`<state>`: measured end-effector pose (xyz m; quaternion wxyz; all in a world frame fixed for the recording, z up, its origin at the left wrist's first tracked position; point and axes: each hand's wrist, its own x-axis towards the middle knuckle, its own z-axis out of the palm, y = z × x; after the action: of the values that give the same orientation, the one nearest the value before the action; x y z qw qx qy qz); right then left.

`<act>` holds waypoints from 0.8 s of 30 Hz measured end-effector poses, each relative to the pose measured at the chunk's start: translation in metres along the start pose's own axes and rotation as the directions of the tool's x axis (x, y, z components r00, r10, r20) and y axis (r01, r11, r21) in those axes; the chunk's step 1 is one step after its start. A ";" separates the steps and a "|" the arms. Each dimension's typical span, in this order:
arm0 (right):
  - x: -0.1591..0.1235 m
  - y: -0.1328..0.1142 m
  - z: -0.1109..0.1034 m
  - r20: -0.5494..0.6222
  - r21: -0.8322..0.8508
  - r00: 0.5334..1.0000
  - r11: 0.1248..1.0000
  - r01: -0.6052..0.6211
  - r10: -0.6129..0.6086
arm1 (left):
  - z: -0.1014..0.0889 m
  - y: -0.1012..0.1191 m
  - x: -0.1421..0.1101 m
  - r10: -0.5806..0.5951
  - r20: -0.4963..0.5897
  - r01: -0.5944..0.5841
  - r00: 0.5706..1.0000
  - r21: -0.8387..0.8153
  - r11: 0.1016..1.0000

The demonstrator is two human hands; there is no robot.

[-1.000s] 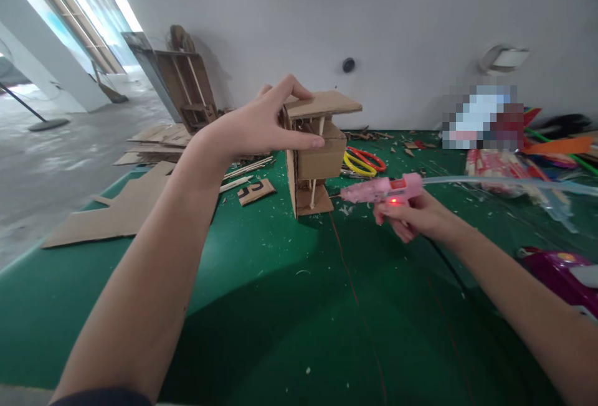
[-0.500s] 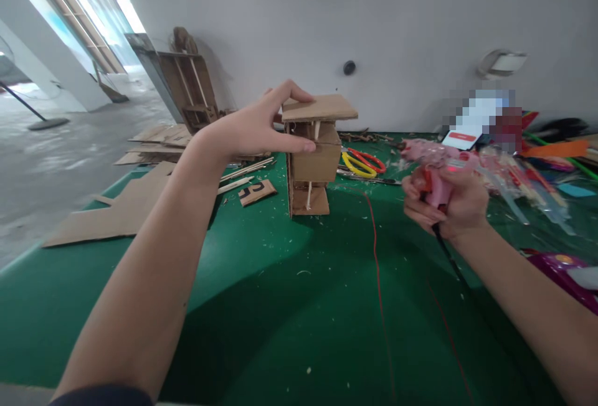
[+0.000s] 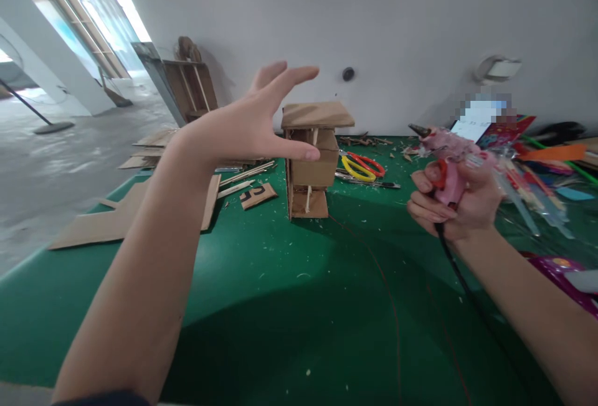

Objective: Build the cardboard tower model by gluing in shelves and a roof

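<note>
A small cardboard structure point(image 3: 314, 172) stands upright on the green tabletop point(image 3: 289, 306), with a flat top panel, a box in its middle and thin sticks between the levels. My left hand point(image 3: 255, 122) hovers at its near left side, fingers spread and thumb stretched out in front of the box; nothing is held in it. At the right, raised above the table, my right hand point(image 3: 471, 200) grips a pink hot glue gun point(image 3: 453, 175) by its handle. The gun's metal nozzle points up and left, away from the cardboard, and a black cord hangs from the grip.
Scissors point(image 3: 357, 166) with yellow and red handles lie behind the structure, beside a dark-handled cutter point(image 3: 374, 182). Wooden sticks point(image 3: 245, 172) and cardboard sheets point(image 3: 107, 216) are at the left. A phone point(image 3: 476, 118), glue sticks point(image 3: 532, 194) and a purple item point(image 3: 560, 275) fill the right.
The glue gun has gone from beside the structure's base to the right, its nozzle tilting upward. My left hand has let go of the structure, its fingers lifting off the top panel.
</note>
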<state>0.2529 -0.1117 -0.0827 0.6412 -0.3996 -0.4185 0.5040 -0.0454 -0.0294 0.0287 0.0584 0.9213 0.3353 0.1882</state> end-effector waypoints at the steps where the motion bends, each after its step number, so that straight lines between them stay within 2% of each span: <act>1: 0.000 -0.001 0.000 0.011 -0.008 1.000 1.000 0.004 -0.004 | -0.004 0.007 -0.003 0.023 -0.042 -0.022 0.999 0.037 0.999; 5: 0.000 -0.005 -0.002 0.021 0.047 0.999 0.998 0.040 -0.041 | -0.016 0.036 -0.014 0.155 -0.126 -0.132 0.980 0.173 0.976; 8: 0.002 -0.004 -0.003 -0.075 0.110 0.995 0.991 0.075 -0.067 | -0.003 0.062 -0.021 0.281 -0.109 -0.249 0.953 0.242 0.938; 10: 0.005 -0.002 -0.002 -0.163 0.107 0.981 0.986 0.125 -0.107 | 0.023 0.080 -0.029 0.359 -0.022 -0.343 0.933 0.246 0.907; 13: 0.010 0.003 0.000 -0.259 0.023 0.945 0.977 0.214 -0.201 | 0.081 0.101 -0.042 0.379 0.217 -0.431 0.900 0.304 0.850; 14: 0.011 0.005 0.001 -0.276 -0.014 0.933 0.972 0.235 -0.230 | 0.101 0.103 -0.045 0.382 0.255 -0.449 0.888 0.312 0.837; 15: 0.012 0.007 0.001 -0.288 -0.048 0.924 0.968 0.248 -0.251 | 0.119 0.103 -0.047 0.375 0.268 -0.449 0.887 0.320 0.834; 16: 0.013 0.008 0.002 -0.295 -0.078 0.919 0.965 0.250 -0.262 | 0.136 0.101 -0.047 0.355 0.232 -0.419 0.906 0.357 0.835; 17: 0.014 0.010 0.002 -0.295 -0.103 0.919 0.965 0.240 -0.260 | 0.149 0.098 -0.045 0.372 0.211 -0.426 0.904 0.376 0.823; 20: 0.016 0.017 -0.002 -0.268 -0.173 0.942 0.972 0.160 -0.203 | 0.172 0.085 -0.034 0.431 0.181 -0.468 0.884 0.353 0.810; 24: 0.019 0.030 -0.009 -0.150 -0.391 0.987 0.920 -0.013 -0.050 | 0.179 0.080 -0.025 0.480 0.116 -0.489 0.870 0.331 0.807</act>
<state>0.2550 -0.0887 -0.1112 0.5844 -0.5538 -0.4626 0.3713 0.0540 -0.1035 -0.1252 -0.1517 0.9740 0.1165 0.1216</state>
